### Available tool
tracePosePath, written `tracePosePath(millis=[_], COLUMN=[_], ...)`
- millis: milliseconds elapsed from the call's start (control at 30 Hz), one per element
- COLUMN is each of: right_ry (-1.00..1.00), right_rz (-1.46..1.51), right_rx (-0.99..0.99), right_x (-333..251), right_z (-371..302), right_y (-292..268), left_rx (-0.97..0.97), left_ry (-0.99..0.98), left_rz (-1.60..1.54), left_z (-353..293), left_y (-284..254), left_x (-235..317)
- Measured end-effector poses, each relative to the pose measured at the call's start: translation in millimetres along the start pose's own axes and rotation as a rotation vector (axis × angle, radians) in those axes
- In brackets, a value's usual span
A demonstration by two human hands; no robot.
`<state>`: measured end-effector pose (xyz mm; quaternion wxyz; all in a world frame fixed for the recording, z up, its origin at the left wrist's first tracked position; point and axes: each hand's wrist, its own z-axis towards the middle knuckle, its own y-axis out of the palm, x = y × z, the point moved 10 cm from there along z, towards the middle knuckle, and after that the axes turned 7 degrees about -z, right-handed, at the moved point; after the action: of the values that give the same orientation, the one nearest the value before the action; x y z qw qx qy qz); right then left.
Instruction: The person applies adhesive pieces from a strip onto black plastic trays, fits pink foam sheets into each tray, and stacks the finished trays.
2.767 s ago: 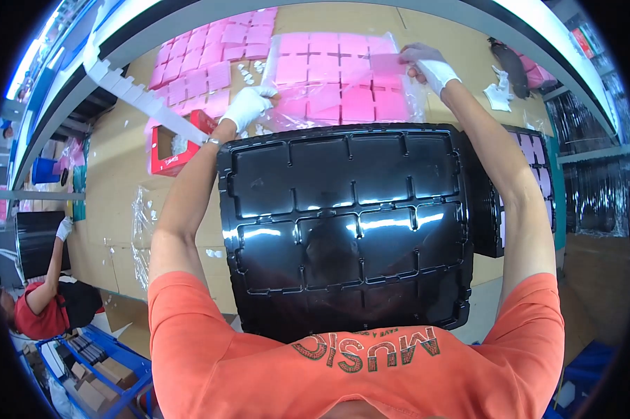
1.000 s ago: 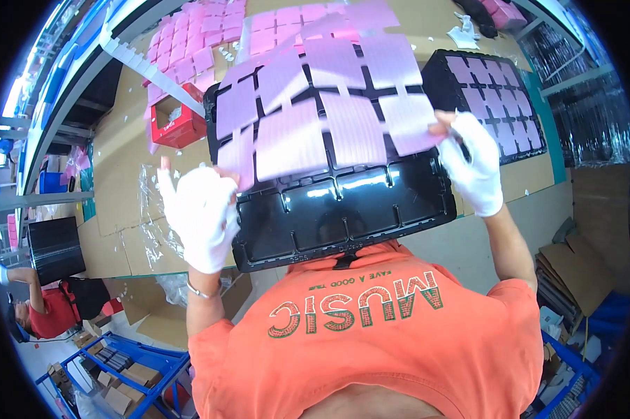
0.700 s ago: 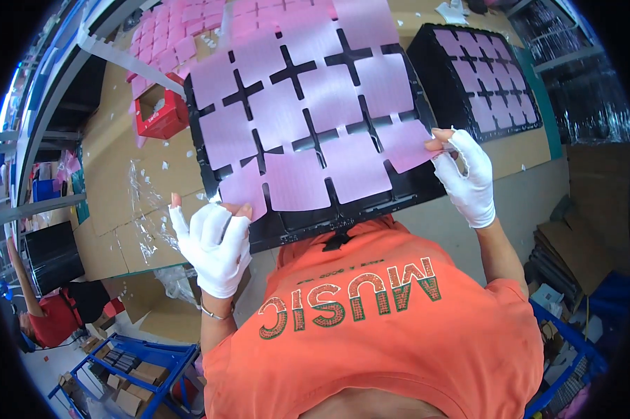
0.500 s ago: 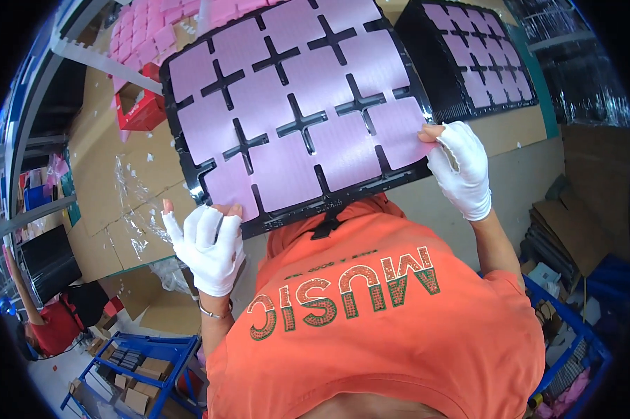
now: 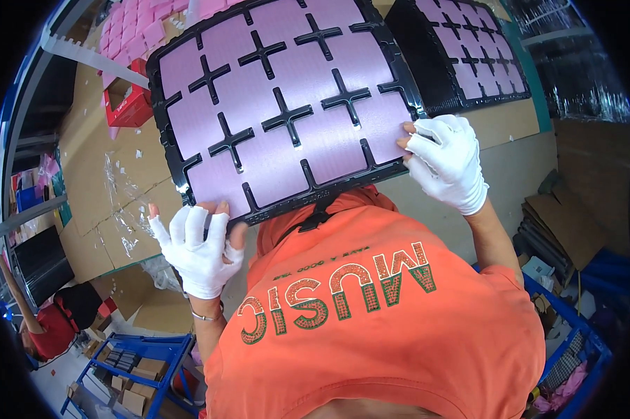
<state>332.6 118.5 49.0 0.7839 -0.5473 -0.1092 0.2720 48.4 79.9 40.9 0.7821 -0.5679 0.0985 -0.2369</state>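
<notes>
A large black plastic tray lies in front of me, its near edge close to my body. Shiny pinkish-purple sheet material fills its pockets between black cross-shaped ribs. My left hand, in a white fingerless glove, grips the near left corner. Fingertips rest on top there, and the thumb is at the front edge. At the near right corner my right hand, gloved alike, is curled over the rim with bare fingertips against the purple sheet. What lies under the tray is hidden.
To the right stands a stack of similar black trays with purple pieces on top. A red box, pink pieces and clear plastic wrap lie on the cardboard-covered table. Another person is at the far left, near a blue rack.
At the near right corner, the sheet now sits inside the rim instead of overlapping it. My right fingers have spread along that corner. My left thumb has dropped to the tray's front edge.
</notes>
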Motion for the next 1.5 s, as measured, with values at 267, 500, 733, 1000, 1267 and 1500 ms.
tracePosePath(millis=[267, 500, 733, 1000, 1267, 1500], right_ry=[-0.216, -0.371, -0.409, -0.394, -0.31, -0.365], right_rz=[-0.139, -0.044, -0.003, -0.067, -0.062, -0.136], right_rx=[-0.047, -0.21, -0.299, -0.256, -0.005, -0.003], right_x=[-9, -26, -24, -13, 13, 52], right_z=[-4, 7, 2, 8, 77, 146], right_y=[-7, 34, 34, 36, -2, 67], left_rx=[0.014, -0.252, -0.203, -0.178, -0.05, 0.018], left_ry=[0.117, 0.184, 0.14, 0.086, -0.006, 0.105], left_rz=[-0.138, -0.166, -0.206, -0.147, -0.181, -0.104], left_z=[-9, 2, -16, -4, 49, 116], left_y=[-6, 38, 22, 31, 5, 53], left_x=[-3, 2, -5, -4, -39, -95])
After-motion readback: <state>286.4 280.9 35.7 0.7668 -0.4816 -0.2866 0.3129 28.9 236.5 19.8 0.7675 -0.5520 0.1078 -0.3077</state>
